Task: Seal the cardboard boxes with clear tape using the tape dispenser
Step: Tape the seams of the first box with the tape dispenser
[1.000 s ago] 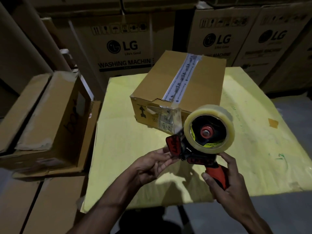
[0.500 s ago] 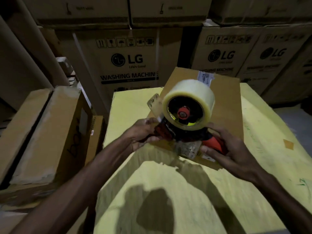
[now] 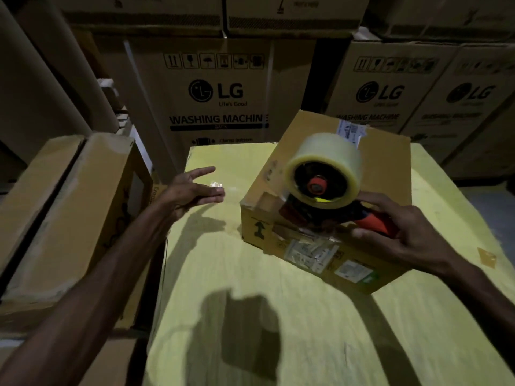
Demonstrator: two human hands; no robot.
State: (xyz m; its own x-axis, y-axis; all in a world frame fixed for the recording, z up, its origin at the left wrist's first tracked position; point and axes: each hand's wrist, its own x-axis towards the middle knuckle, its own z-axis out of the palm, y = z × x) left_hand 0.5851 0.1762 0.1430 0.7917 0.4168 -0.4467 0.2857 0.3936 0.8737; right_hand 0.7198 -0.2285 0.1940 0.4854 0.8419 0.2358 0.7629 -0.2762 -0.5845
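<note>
A small cardboard box (image 3: 387,174) sits on the yellow table (image 3: 250,316), its near side bearing labels and old tape. A tape dispenser (image 3: 323,176) with a big roll of clear tape and a red-orange handle rests on the box's near top edge. My right hand (image 3: 401,229) grips the dispenser's handle at the box's front edge. My left hand (image 3: 192,190) hovers over the table left of the box, fingers straight and spread, with a small scrap of clear tape glinting at the fingertips.
Large LG washing-machine cartons (image 3: 217,93) stand stacked behind the table. A long cardboard box (image 3: 69,218) lies beside the table on the left. A small tan sticker (image 3: 486,257) marks the table's right side.
My left hand let go of the dispenser's front and swung out to the left. The dispenser came down onto the box's near top edge, still held by my right hand.
</note>
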